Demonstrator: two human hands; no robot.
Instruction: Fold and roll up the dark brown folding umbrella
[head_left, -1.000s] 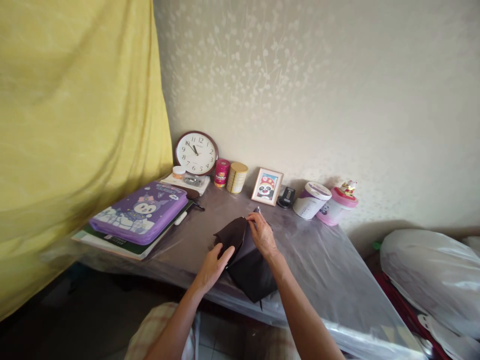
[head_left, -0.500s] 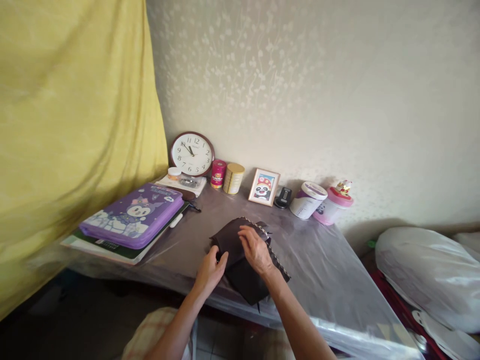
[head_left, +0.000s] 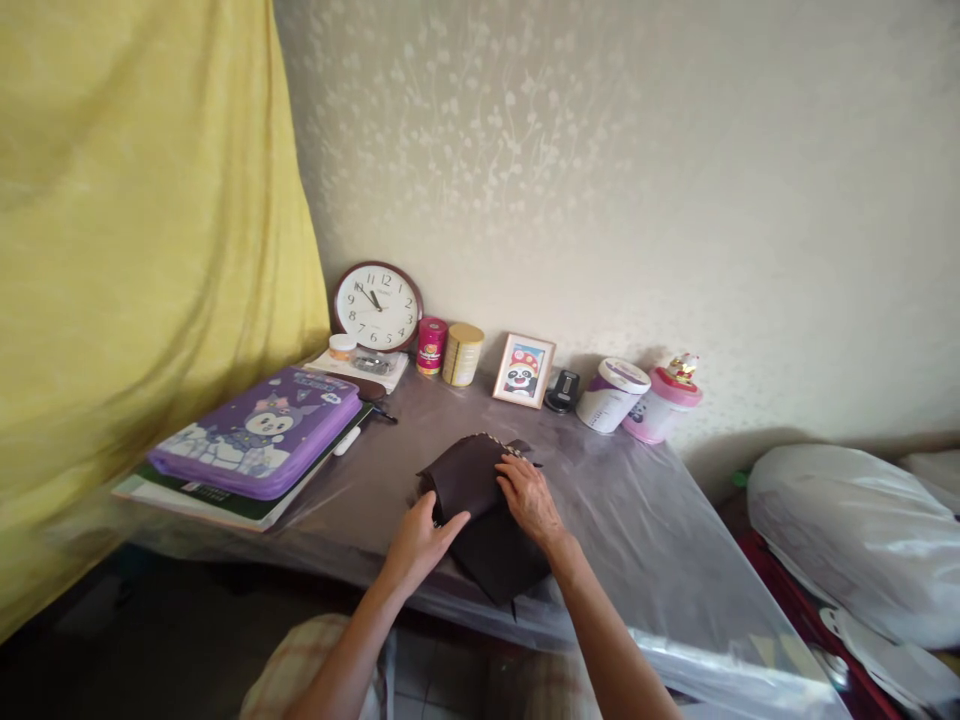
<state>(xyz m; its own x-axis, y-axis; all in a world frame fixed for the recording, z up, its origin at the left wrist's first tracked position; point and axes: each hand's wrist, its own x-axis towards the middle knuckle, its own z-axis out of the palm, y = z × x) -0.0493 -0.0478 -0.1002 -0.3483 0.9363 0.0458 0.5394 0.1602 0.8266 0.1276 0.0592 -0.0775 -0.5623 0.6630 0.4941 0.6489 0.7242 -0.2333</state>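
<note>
A dark brown folded cloth (head_left: pixel 480 500) with a pale stitched edge lies on the plastic-covered table (head_left: pixel 660 540) in front of me. My left hand (head_left: pixel 421 540) rests on the cloth's near left corner, fingers flat and together. My right hand (head_left: pixel 529 498) presses palm down on the cloth's right side, fingers pointing to the far edge. Both hands touch the cloth; neither lifts it.
Along the wall stand a round clock (head_left: pixel 376 305), a red tin (head_left: pixel 430 346), a gold tin (head_left: pixel 462 354), a panda picture frame (head_left: pixel 523 370), a white tub (head_left: pixel 613 396) and a pink jar (head_left: pixel 664 405). A purple case (head_left: pixel 262 435) lies on books at left. A yellow curtain (head_left: pixel 135 250) hangs left; white bags (head_left: pixel 847 540) sit right.
The cloth's top flap was raised by my right hand a second ago; now it lies folded down flat. My right hand has shifted to press on the right side.
</note>
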